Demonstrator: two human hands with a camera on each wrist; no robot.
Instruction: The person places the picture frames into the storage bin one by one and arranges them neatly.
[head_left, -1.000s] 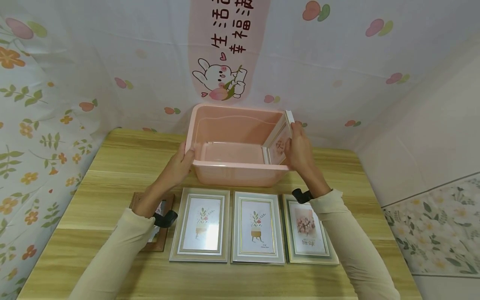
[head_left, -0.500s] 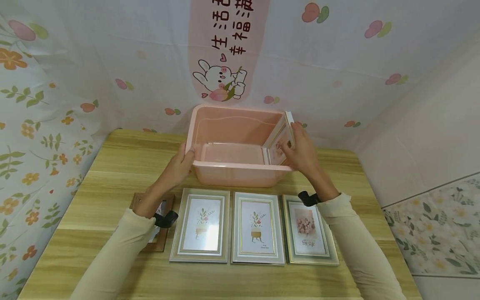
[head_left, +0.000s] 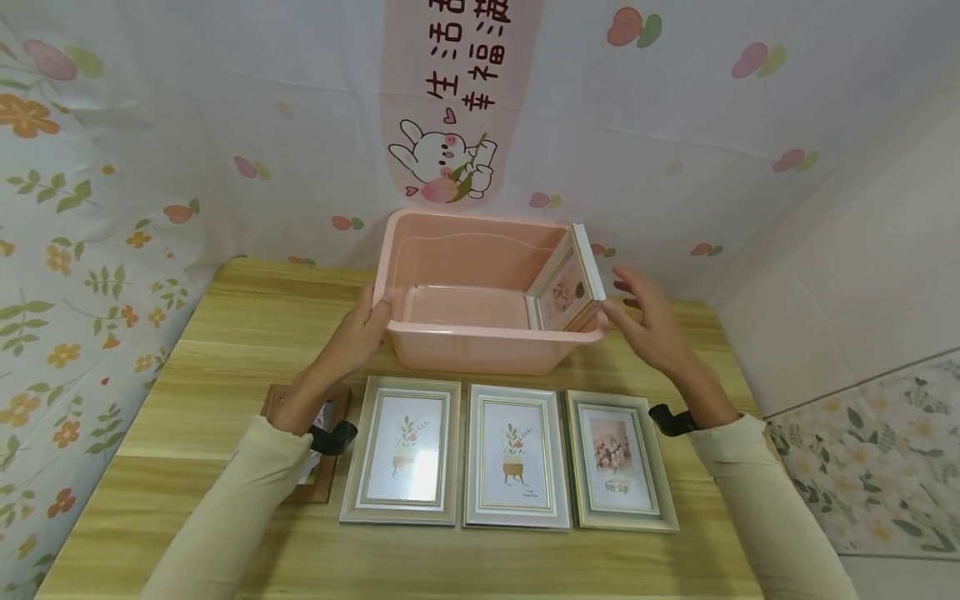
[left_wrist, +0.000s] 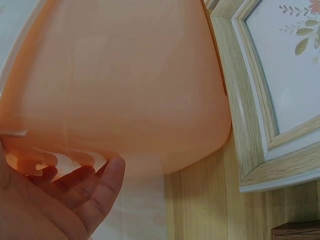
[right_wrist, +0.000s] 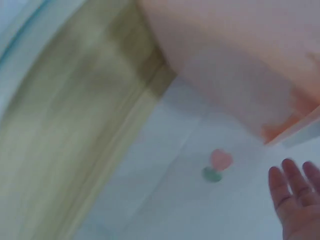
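My left hand [head_left: 356, 335] grips the left rim of a pink plastic basin [head_left: 472, 352], thumb over the edge. In the left wrist view its fingers [left_wrist: 107, 187] lie along the outside wall. Inside the basin, a white picture frame [head_left: 561, 287] with a pink flower picture leans upright against the right end, its top edge level with or above the rim. My right hand [head_left: 651, 327] is just right of that end, fingers spread and holding nothing. Its thumb points at the frame's near corner; whether it touches cannot be told.
Before the basin, a row of picture frames lies flat on the wooden table [head_left: 420, 562]: brown [head_left: 327, 467], beige [head_left: 401, 513], white [head_left: 516, 515] and pale gold [head_left: 626, 518]. My left forearm covers part of the brown one. A patterned cloth [head_left: 300, 125] hangs behind.
My right hand was on the frame at the basin's right end; it has let go and moved right, fingers opening. The frame stays leaning there. My left hand keeps its hold.
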